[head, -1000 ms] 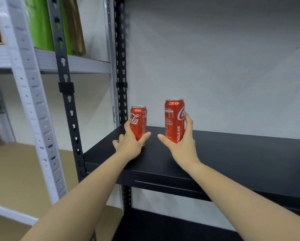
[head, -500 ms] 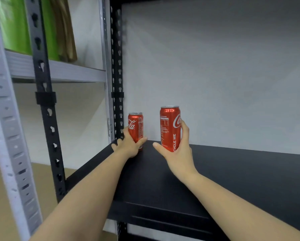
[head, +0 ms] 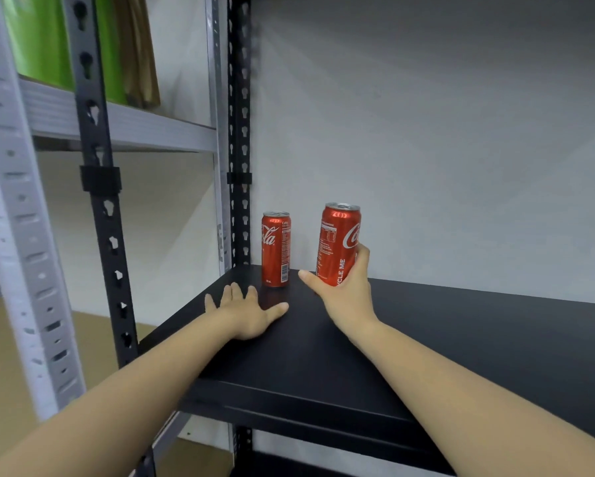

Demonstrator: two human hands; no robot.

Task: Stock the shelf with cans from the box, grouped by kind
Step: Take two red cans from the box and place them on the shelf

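- The right hand [head: 349,297] gripped a red can [head: 339,244], fingers curled round its far side and thumb stretched out to the left near its base.
- This held can stood upright over the black shelf [head: 461,339]; whether its base touched the surface could not be told.
- Its label showed part of a white Coca-Cola script, a panel of small print too fine to read, and the vertical words "CYCLE ME".
- The left hand [head: 246,313] lay open, palm down, fingers spread flat on the shelf, holding nothing.
- Just beyond the left hand's fingertips a second can [head: 276,249] stood upright in the back left corner of the shelf, untouched.
- That can read "Cola" in white script, with small print and a barcode on its right side.
- Both forearms reached in from the bottom edge, bare.
- A black slotted post [head: 239,132] rose behind the corner can.
- Further left stood a grey rack [head: 117,123], its upper shelf carrying green and brown packages [head: 117,46], blurred.
- A plain pale wall [head: 444,132] stood behind.
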